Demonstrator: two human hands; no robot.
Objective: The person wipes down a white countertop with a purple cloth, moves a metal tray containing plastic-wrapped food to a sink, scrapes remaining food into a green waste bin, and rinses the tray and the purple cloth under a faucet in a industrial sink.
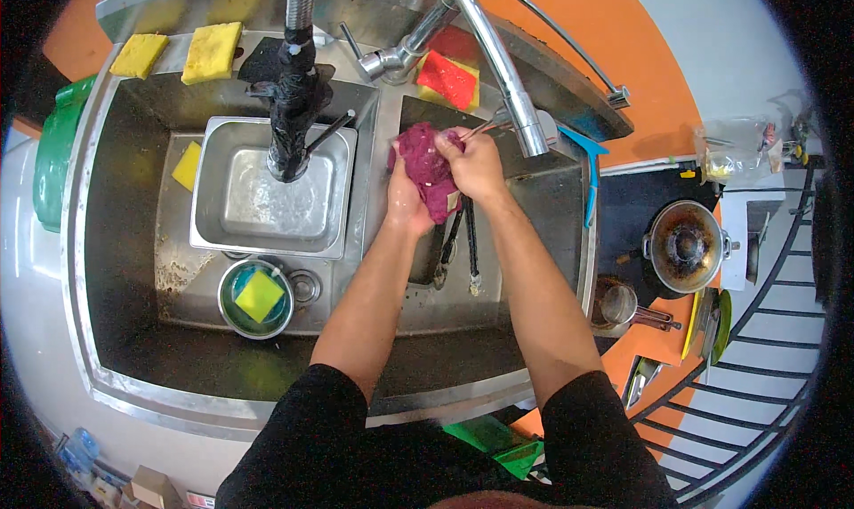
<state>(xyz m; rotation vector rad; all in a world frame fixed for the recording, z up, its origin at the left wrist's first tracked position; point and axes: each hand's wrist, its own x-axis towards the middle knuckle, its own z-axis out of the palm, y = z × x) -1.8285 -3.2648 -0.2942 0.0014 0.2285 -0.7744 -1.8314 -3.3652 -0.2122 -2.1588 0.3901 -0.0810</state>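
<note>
A bunched, wet-looking purple-red cloth (pixel 423 158) is held up between my two hands over the right-hand sink basin (pixel 534 269). My left hand (pixel 406 200) is wrapped round its left and lower side. My right hand (pixel 479 164) grips its upper right side, the thumb pressed on top. Thin rods, perhaps a utensil's handle, show behind my right hand; I cannot tell whether it touches them. Just below the cloth, black-handled tongs (pixel 471 247) lie in the basin, partly hidden by the hands.
A steel tray (pixel 213 216) and a small pot (pixel 227 309) with a yellow-green sponge stand in the left basin. A black-wrapped spray hose (pixel 289 109) hangs over it. A chrome spout (pixel 507 78) reaches close to my right hand. Sponges (pixel 212 54) line the back ledge.
</note>
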